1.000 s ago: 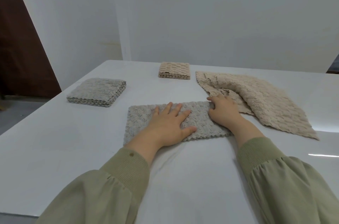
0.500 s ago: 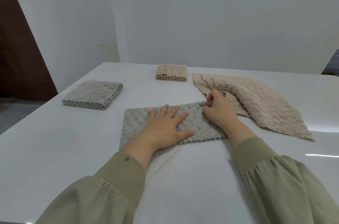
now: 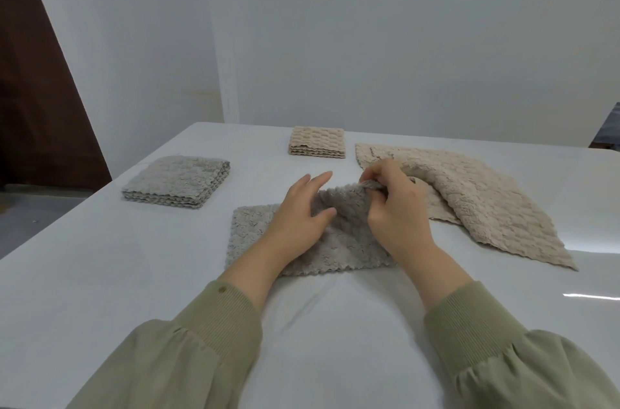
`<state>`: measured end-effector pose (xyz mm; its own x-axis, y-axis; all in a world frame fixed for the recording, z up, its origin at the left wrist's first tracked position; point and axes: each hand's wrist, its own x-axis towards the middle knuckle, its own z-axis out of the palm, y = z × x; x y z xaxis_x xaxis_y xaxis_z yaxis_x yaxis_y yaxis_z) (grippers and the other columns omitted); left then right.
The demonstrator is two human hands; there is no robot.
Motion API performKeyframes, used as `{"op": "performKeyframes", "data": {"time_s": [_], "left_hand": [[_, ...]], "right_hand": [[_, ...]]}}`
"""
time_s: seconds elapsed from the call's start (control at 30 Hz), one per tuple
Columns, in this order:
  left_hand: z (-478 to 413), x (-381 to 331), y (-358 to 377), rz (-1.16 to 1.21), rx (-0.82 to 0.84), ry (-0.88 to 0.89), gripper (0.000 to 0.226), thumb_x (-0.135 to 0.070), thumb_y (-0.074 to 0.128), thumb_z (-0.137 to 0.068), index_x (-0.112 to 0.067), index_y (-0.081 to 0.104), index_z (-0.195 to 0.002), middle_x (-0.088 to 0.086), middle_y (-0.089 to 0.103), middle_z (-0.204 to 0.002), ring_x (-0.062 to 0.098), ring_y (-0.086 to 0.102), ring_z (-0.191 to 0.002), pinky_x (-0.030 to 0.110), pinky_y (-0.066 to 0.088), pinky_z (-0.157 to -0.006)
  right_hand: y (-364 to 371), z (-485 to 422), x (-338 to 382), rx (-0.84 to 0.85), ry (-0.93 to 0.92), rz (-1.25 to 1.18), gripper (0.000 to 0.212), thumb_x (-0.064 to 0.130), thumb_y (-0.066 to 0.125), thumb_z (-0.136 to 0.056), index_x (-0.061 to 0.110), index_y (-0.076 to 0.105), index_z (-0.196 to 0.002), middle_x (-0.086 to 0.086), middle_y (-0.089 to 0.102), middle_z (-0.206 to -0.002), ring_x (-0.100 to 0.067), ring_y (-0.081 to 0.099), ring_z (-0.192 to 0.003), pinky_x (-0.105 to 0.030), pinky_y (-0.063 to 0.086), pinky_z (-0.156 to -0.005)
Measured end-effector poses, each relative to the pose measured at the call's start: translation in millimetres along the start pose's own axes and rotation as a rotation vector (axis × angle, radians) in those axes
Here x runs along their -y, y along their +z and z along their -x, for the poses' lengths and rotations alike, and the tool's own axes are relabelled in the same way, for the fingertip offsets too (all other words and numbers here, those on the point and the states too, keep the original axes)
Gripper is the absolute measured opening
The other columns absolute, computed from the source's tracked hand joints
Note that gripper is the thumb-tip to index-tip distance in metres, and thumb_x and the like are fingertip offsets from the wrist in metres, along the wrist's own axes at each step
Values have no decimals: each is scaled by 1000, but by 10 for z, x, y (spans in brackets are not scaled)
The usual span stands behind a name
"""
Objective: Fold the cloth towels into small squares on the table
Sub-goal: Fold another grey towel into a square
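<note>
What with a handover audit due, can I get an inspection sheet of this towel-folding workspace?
Surface: glossy white table, glare at right.
Job's things: grey textured cloth towel folded to a strip, right end lifted; folded grey towel square far left; folded beige towel square at back; unfolded beige textured towel at right, one edge rumpled.
Clutter: nothing seen.
Hands: left hand rests on the strip; right hand pinches its far right corner.
Cables: nothing seen.
Surroundings: pale wall; dark brown panel at left.

Plain white walls [image 3: 402, 39] back a white table [image 3: 100, 274]; left, perhaps a brown door [image 3: 33, 90].
</note>
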<state>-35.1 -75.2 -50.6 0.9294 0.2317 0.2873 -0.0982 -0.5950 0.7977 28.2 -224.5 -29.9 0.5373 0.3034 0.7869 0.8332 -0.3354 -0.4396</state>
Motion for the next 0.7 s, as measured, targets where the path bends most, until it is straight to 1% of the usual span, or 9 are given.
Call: {"op": "performKeyframes", "data": {"time_s": [0.1, 0.2, 0.3, 0.37, 0.43, 0.5, 0.57, 0.6, 0.7], "left_hand": [[16, -53, -13, 15, 18, 49, 50, -16, 59, -91, -41, 47, -132, -7, 24, -151, 4, 22, -139, 17, 22, -102], [1, -82, -22, 18, -57, 69, 37, -14, 66, -85, -37, 61, -114, -4, 45, -131, 7, 39, -128, 15, 26, -100], [-23, -94, -32, 18, -92, 49, 21, -18, 73, -79, -35, 66, -91, -4, 58, -108, 8, 51, -106, 19, 37, -92], [-32, -90, -22, 15, -84, 44, 10, -19, 75, -77, -26, 70, -82, 3, 63, -96, 13, 55, -92, 25, 43, -83], [-31, -84, -17, 44, -96, 50, 9, -20, 75, -77, -13, 70, -75, 9, 62, -77, 16, 53, -73, 31, 42, -71], [-31, -74, -29, 71, -140, 48, 19, -21, 74, -78, -5, 66, -71, 7, 51, -60, 11, 42, -58, 28, 35, -59], [-35, -72, -60, 62, -206, 48, 21, -22, 72, -79, -7, 64, -66, -2, 46, -54, 7, 38, -53, 24, 31, -53], [-41, -64, -79, 48, -241, 47, 23, -22, 71, -79, -8, 62, -64, -5, 46, -53, 6, 38, -53, 22, 30, -52], [-44, -43, -135, 9, -339, 68, 29, -20, 69, -81, -9, 54, -59, -5, 41, -51, 5, 34, -51, 19, 26, -50]], "right_hand": [[-1, 4, 44, 44, -13, -24, 27, -6, 42, -71, 8, 56, -89, -1, 60, -81, -22, 55, -74, -25, 39, -67], [-3, 2, 68, 61, -14, -35, 26, -4, 42, -71, 8, 55, -90, 1, 59, -81, -20, 54, -74, -25, 37, -66], [-7, 5, 92, 62, -15, -35, 25, -5, 45, -72, 8, 56, -90, 2, 59, -80, -19, 54, -72, -26, 38, -65], [-9, 7, 128, 71, 10, -62, 26, -8, 49, -75, 11, 56, -91, 5, 59, -80, -17, 56, -74, -23, 41, -66], [-32, -15, 179, 108, 107, -138, 31, -7, 55, -80, 20, 54, -96, 11, 60, -82, -8, 58, -80, -15, 42, -70], [-76, -52, 190, 211, 230, -179, 37, 6, 63, -83, 28, 52, -110, 8, 61, -91, -3, 54, -86, -15, 39, -74], [-128, -91, 155, 352, 311, -75, 54, 24, 71, -80, 33, 46, -127, 8, 56, -103, -5, 49, -92, -20, 36, -80], [-148, -102, 134, 400, 328, -12, 63, 31, 74, -78, 32, 42, -132, 10, 53, -102, -6, 48, -92, -22, 35, -79], [-187, -125, 39, 441, 444, 76, 81, 44, 77, -72, 23, 38, -140, 11, 50, -106, -13, 51, -100, -26, 37, -82]]}}
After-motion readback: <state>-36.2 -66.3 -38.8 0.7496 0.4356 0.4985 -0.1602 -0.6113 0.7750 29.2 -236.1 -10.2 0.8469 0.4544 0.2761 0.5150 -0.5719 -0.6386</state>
